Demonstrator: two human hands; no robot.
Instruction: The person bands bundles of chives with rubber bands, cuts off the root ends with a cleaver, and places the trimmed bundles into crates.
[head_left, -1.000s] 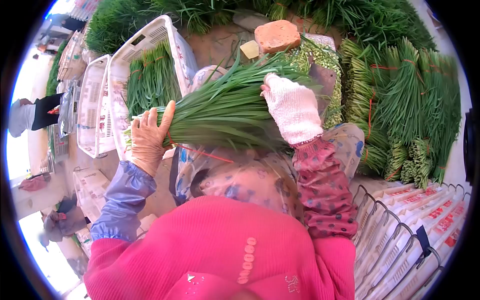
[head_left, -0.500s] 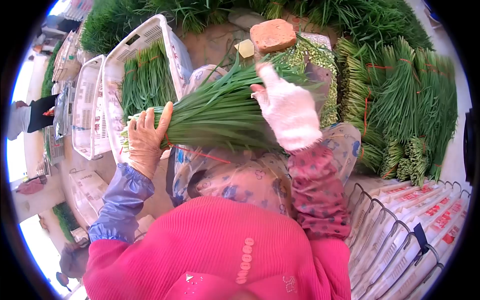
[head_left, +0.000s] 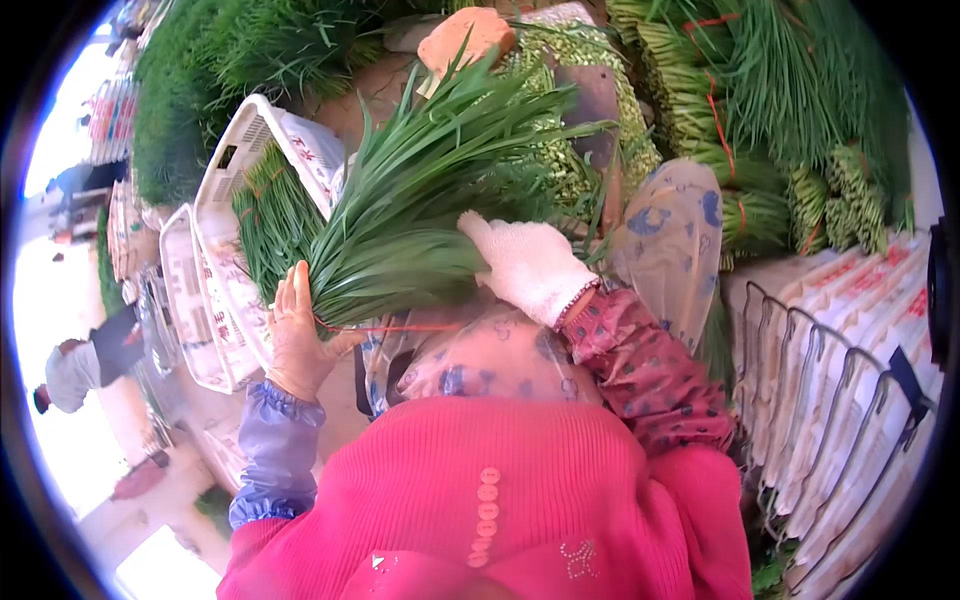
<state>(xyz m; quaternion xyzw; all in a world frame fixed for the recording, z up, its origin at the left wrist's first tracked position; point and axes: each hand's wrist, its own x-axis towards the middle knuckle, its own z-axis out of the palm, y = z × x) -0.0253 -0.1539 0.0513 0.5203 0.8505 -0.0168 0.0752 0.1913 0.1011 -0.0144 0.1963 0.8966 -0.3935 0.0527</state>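
A bundle of long green leafy stalks, like garlic chives [head_left: 400, 240], lies slanted over my lap, its leaf tips fanned toward the upper right. A red tie [head_left: 410, 328] stretches out beside its lower end. My left hand [head_left: 300, 345], in a thin translucent glove, is at the stem ends with its fingers straight up and its thumb apart. The stem ends are mostly hidden there. In a white knitted glove, my right hand [head_left: 530, 268] touches the leaves from the right, its fingers stretched out and the thumb side apart.
A white crate [head_left: 255, 110] at left holds tied bundles [head_left: 275, 215]. An orange brick [head_left: 465, 40] and cut green bits [head_left: 625, 120] lie ahead. More tied bundles [head_left: 790, 90] are stacked right, above a wire rack of printed white bags [head_left: 830, 330]. Loose greens [head_left: 220, 80] pile up behind.
My right hand has moved down and left along the leaves. My left hand has gone from wrapped over the stem ends to straight fingers beside them. The leaves fan more upward; the view has shifted.
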